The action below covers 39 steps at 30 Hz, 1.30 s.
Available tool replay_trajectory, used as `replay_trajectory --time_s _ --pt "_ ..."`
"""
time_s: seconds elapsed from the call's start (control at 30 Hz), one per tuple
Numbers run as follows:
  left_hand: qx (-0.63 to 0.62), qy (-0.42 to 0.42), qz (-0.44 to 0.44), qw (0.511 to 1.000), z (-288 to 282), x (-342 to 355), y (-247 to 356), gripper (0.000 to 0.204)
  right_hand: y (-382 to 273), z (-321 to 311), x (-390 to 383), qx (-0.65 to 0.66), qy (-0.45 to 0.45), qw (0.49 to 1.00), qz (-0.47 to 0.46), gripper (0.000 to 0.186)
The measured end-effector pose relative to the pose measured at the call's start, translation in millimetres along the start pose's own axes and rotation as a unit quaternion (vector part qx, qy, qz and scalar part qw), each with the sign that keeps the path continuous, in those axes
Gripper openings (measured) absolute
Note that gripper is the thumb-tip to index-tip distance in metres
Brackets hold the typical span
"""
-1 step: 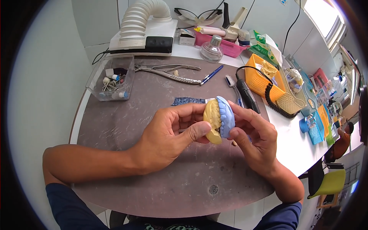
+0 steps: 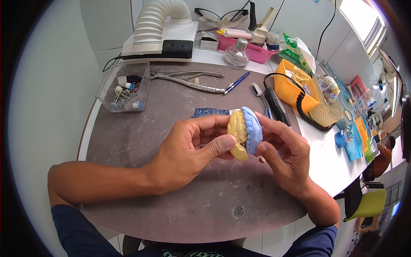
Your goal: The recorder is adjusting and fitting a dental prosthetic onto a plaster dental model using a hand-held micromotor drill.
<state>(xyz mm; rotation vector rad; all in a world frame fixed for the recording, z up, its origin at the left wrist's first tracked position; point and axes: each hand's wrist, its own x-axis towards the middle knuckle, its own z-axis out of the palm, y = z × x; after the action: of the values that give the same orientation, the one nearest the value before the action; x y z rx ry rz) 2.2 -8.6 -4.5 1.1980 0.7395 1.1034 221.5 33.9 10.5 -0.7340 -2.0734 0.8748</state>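
Note:
My left hand (image 2: 184, 154) grips a yellow dental cast (image 2: 235, 124) by its side and base, thumb on its front. My right hand (image 2: 284, 158) grips a light blue dental cast (image 2: 252, 130) with thumb and fingers. The two casts stand upright with their tooth rows against each other, and a small dark spot shows low at the seam. Behind them on the grey work board (image 2: 192, 214) lie a blue patterned strip (image 2: 207, 112), a toothbrush (image 2: 257, 91), a black handpiece (image 2: 276, 107) with a coiled cord, a blue pen (image 2: 235, 83) and metal pliers (image 2: 184, 81).
A clear box of burs (image 2: 124, 92) sits at back left, below a white hose unit (image 2: 158, 25). At the back are a glass bottle (image 2: 235, 58), pink tray (image 2: 252, 53) and glasses (image 2: 220, 17). Orange (image 2: 289, 88) and other baskets line the right; a green chair (image 2: 366, 201) stands beyond.

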Motion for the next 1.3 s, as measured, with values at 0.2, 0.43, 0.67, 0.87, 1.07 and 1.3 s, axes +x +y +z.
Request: replay_trajectory --time_s 0.2,0.43,0.67,0.87,1.07,1.3 --pt "-0.004 -0.003 -0.019 1.000 -2.3 2.9 1.0 0.045 0.5 -0.8 1.9 0.067 -0.005 0.997 0.049 0.045" --pt "-0.010 -0.009 -0.041 0.999 -1.9 4.4 1.3 0.046 4.2 -2.1 2.5 0.077 -0.008 0.996 0.046 0.044" --pt "-0.017 0.005 -0.046 0.999 -1.6 5.5 0.8 0.046 6.3 -1.9 2.0 0.062 0.006 0.998 0.020 0.042" --pt "-0.013 0.012 -0.049 0.999 -1.7 5.8 2.3 0.044 5.8 -4.6 3.7 0.068 -0.004 0.997 0.034 0.040" --pt "-0.022 0.009 -0.054 0.998 -3.2 5.5 1.8 0.046 7.8 -3.8 4.6 0.062 -0.006 0.998 0.021 0.039" --pt "0.004 0.006 -0.060 0.998 -3.2 5.4 2.4 0.054 9.8 -3.4 3.7 0.070 -0.009 0.997 0.028 0.039"
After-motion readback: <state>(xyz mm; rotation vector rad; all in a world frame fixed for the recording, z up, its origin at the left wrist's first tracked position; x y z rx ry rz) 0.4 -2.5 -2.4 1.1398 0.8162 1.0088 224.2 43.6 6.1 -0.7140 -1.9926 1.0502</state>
